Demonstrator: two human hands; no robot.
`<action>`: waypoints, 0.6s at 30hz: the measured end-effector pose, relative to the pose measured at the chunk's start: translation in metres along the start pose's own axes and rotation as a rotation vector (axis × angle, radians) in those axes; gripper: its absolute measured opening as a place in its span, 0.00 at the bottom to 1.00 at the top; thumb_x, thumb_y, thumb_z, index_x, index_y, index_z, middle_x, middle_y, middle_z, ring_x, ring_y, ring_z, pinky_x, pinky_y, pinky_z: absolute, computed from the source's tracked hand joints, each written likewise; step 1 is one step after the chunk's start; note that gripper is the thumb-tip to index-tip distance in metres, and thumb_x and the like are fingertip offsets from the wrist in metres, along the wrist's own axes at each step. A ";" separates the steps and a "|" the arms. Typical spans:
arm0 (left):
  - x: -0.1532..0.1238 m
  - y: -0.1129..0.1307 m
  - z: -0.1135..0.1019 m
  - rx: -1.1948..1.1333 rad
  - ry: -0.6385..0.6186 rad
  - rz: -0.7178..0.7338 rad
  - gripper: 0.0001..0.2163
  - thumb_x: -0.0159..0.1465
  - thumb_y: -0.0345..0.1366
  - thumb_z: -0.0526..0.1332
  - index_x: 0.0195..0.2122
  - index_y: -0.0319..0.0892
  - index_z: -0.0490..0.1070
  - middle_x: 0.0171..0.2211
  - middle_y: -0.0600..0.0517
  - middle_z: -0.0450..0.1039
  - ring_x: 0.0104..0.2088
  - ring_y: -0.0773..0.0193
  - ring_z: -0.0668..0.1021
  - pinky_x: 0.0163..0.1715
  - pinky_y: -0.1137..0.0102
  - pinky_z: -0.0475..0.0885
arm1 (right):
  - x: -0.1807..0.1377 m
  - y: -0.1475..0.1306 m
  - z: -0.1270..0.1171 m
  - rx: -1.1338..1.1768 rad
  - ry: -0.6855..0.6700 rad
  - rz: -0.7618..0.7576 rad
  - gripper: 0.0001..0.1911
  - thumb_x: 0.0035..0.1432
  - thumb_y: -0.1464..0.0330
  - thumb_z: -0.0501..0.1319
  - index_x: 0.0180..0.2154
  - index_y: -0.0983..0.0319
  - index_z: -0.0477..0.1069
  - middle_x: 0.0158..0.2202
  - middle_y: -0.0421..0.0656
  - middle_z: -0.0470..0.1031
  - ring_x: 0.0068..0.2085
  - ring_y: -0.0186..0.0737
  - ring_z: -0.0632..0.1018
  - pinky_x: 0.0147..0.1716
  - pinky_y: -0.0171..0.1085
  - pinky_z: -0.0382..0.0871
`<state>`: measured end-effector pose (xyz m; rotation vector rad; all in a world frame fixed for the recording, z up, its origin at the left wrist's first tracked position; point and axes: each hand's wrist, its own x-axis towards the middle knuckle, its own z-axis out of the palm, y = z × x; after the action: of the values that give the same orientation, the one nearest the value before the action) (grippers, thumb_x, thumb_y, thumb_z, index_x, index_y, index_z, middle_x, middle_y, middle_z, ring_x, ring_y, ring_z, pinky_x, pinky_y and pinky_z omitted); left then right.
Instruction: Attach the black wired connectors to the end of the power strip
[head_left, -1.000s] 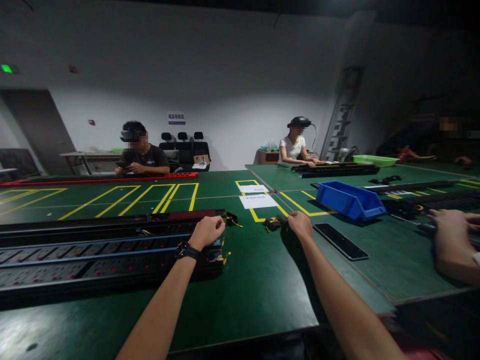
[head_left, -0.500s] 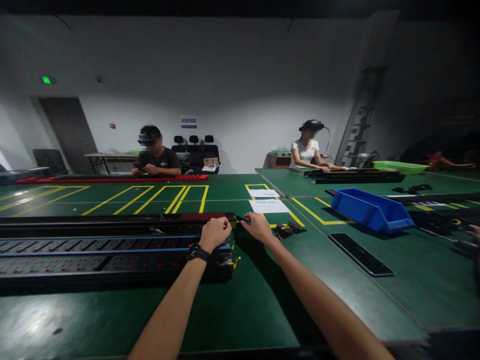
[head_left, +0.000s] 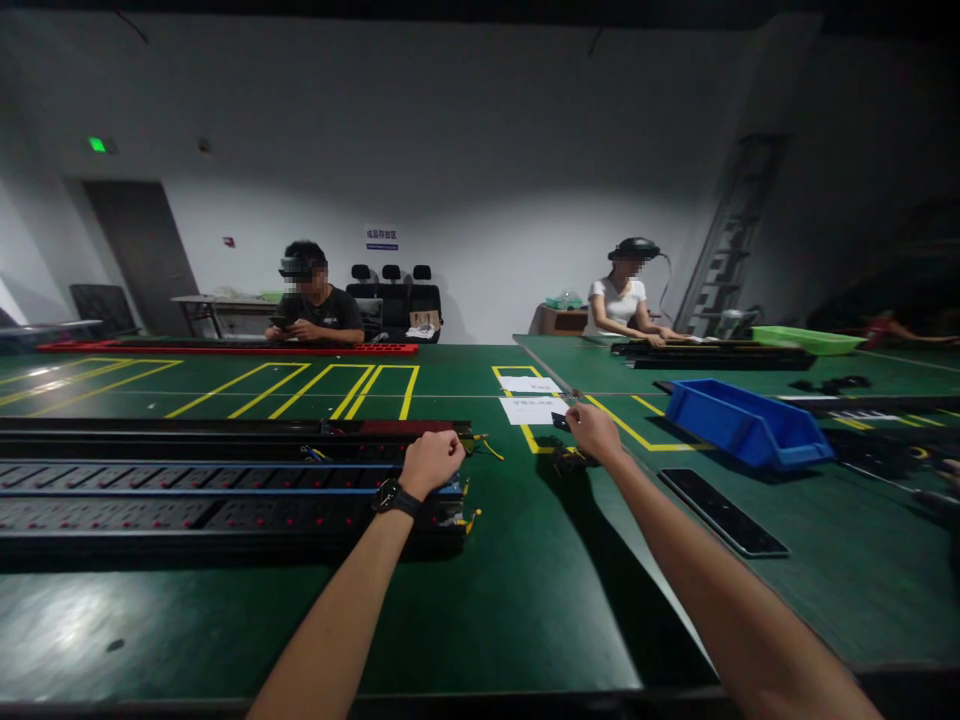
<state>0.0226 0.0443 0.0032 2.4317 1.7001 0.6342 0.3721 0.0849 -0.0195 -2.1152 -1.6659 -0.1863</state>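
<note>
Long black power strips (head_left: 225, 517) with red-dotted sockets lie side by side at the left. Their right ends show short yellow wires (head_left: 493, 448). Over these ends is my left hand (head_left: 431, 463), closed with curled fingers; what they grip is hidden. Farther right, my right hand (head_left: 596, 432) pinches a small flat black piece (head_left: 559, 420) above the edge of a white paper sheet (head_left: 525, 411). Just below that hand, a small cluster of black and yellow parts (head_left: 568, 460) rests on the green table (head_left: 525, 600).
A blue bin (head_left: 742, 425) and a dark, phone-like slab (head_left: 720, 512) lie to the right. Across the table sit two people (head_left: 319, 310), (head_left: 619, 300) in head-worn gear. Black strips (head_left: 712, 356) and a light-green tray (head_left: 806, 340) lie at the far right.
My right hand has moved right, away from the strip ends, carrying the small black piece. A yellow wire now shows at the far strip's end. My left hand has stayed in place.
</note>
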 end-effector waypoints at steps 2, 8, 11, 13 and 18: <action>0.000 0.000 0.000 0.001 -0.002 0.000 0.12 0.68 0.41 0.56 0.38 0.46 0.79 0.38 0.46 0.82 0.38 0.57 0.82 0.38 0.69 0.71 | 0.002 0.012 0.001 -0.004 -0.033 -0.027 0.13 0.66 0.70 0.56 0.43 0.62 0.80 0.45 0.50 0.81 0.46 0.44 0.77 0.42 0.35 0.64; 0.000 0.001 0.001 0.005 0.004 0.008 0.12 0.68 0.40 0.56 0.38 0.46 0.79 0.37 0.47 0.82 0.38 0.57 0.82 0.38 0.69 0.71 | -0.005 0.007 0.013 0.036 -0.042 -0.152 0.12 0.65 0.71 0.58 0.42 0.64 0.80 0.44 0.51 0.81 0.45 0.44 0.77 0.43 0.35 0.64; 0.001 0.000 0.002 0.003 0.004 0.009 0.11 0.68 0.40 0.56 0.37 0.46 0.79 0.37 0.47 0.82 0.38 0.57 0.82 0.38 0.69 0.71 | -0.008 0.000 0.013 0.053 -0.040 -0.168 0.11 0.65 0.71 0.58 0.42 0.64 0.80 0.43 0.51 0.81 0.44 0.43 0.77 0.42 0.35 0.64; 0.001 0.000 0.002 -0.001 0.002 0.013 0.11 0.68 0.40 0.57 0.37 0.46 0.79 0.37 0.47 0.82 0.38 0.57 0.82 0.38 0.69 0.71 | -0.008 -0.002 0.012 0.066 -0.064 -0.165 0.11 0.64 0.71 0.59 0.41 0.63 0.80 0.42 0.50 0.81 0.42 0.42 0.77 0.40 0.34 0.64; 0.000 0.000 0.001 0.000 0.003 0.011 0.11 0.68 0.40 0.57 0.37 0.46 0.78 0.36 0.47 0.82 0.38 0.56 0.82 0.37 0.69 0.71 | -0.006 -0.002 0.013 0.116 -0.130 -0.205 0.09 0.60 0.71 0.61 0.41 0.63 0.80 0.39 0.48 0.82 0.39 0.40 0.77 0.37 0.33 0.62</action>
<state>0.0228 0.0446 0.0023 2.4426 1.6892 0.6398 0.3661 0.0854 -0.0328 -1.9068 -1.9206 -0.0134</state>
